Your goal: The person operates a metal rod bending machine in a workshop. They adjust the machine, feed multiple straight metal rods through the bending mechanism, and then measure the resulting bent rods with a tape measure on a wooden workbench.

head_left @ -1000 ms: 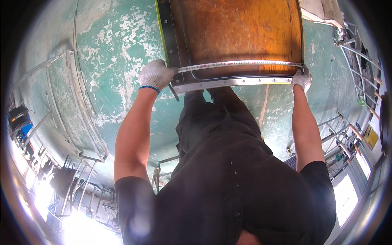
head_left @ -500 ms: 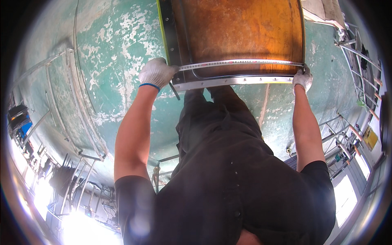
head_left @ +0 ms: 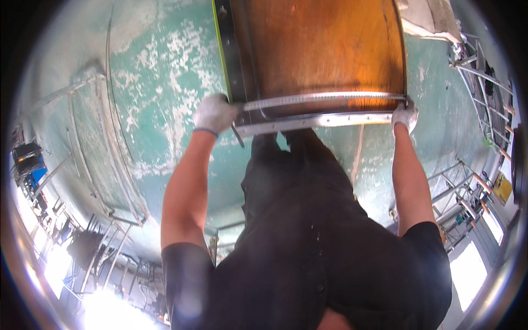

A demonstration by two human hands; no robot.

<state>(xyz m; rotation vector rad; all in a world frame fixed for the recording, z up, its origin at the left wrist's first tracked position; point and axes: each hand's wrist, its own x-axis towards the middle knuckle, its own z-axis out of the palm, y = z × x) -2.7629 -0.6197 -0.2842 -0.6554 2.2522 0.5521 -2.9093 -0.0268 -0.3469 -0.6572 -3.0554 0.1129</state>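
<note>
A white measuring tape (head_left: 313,99) is stretched across the near end of an amber-orange panel (head_left: 324,49) that has dark side borders. Along the panel's near edge runs a pale metal strip (head_left: 330,120) with several small holes or rivets. My left hand (head_left: 213,114), in a white knit glove with a blue cuff, is closed on the tape at the panel's left side; any tape case is hidden by it. At the right corner, my right hand (head_left: 405,116), also gloved in white, pinches the tape's other end against the panel edge.
Underfoot is a worn green floor (head_left: 165,71) with pale scuffed patches. A light-coloured sack or cloth (head_left: 432,19) lies beyond the panel's right side. Metal racks (head_left: 484,93) stand along the right, and more frames (head_left: 104,247) stand at lower left. My legs are close behind the panel.
Both hands, the tape and the panel's near edge sit slightly lower in the picture, nearer my body. The tape stays stretched between my hands.
</note>
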